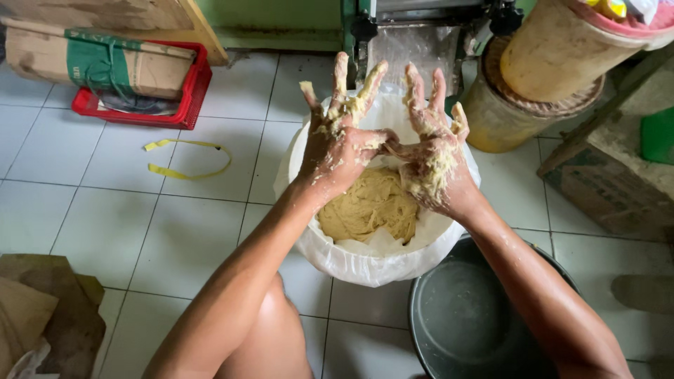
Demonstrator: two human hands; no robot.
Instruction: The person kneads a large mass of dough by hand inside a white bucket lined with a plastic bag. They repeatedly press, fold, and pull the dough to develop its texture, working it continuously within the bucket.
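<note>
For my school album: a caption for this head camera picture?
Dough-covered left hand and right hand touch above a lined tub of dough.

Single view only: head-worn camera, looking steeply down and slightly forward from above the person's own arms. Both forearms enter from the bottom edge and converge near frame centre, where the left hand (342,137) and right hand (433,151) sit close to the lens, above a white-lined tub (365,263). The tiled floor (175,231) fills most of the field. Forward direction is the top of frame: the base of a green machine (421,28) is cut off there. A dark metal basin (463,323) lies at bottom right, nearest the wearer. No second view, so no shared area.
</note>
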